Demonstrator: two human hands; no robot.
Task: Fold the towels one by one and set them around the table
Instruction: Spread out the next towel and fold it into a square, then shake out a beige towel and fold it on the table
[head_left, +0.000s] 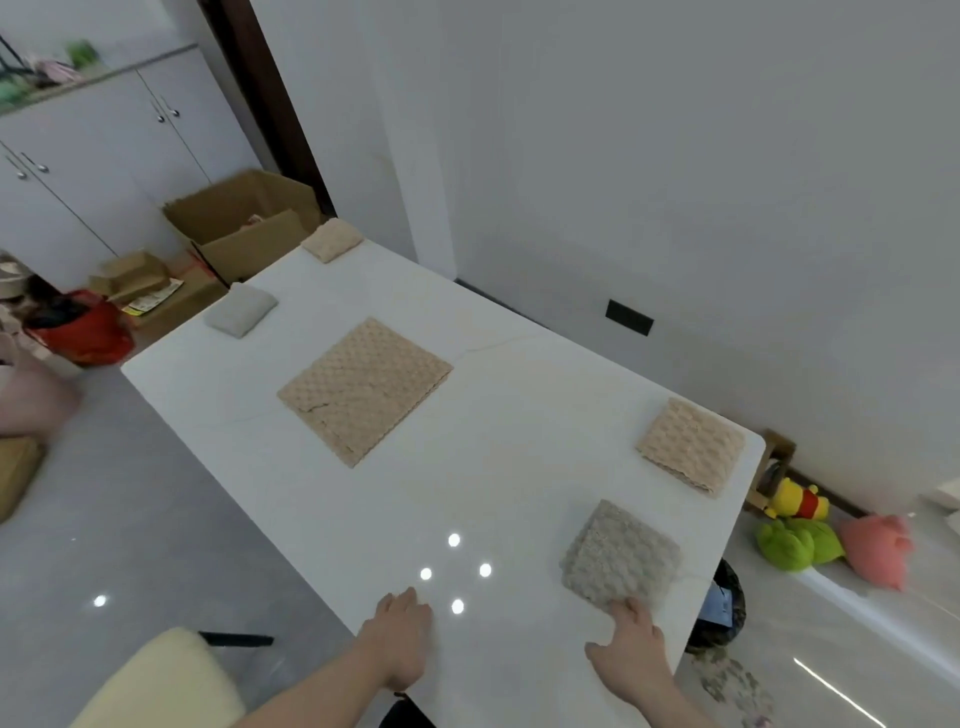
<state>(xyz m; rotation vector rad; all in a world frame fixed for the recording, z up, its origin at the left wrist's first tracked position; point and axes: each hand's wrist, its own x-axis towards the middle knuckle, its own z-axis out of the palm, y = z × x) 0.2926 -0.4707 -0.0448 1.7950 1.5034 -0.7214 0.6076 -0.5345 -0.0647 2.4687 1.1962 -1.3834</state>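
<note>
A white table (467, 499) carries several towels. A large beige towel (363, 391) lies spread flat in the middle. Folded towels sit near the corners: a beige one (331, 239) at the far end, a grey one (241, 309) at the far left, a beige one (691, 446) at the right edge, and a grey one (621, 556) at the near right. My right hand (631, 642) rests with its fingertips on the near edge of that grey towel; I cannot tell if it grips it. My left hand (402, 631) lies flat on the bare tabletop, holding nothing.
Open cardboard boxes (244, 223) and a red bag (85, 330) stand on the floor beyond the far end. Soft toys (831, 535) lie on the floor to the right. A cream chair cushion (156, 680) is at the near left. A wall runs along the right side.
</note>
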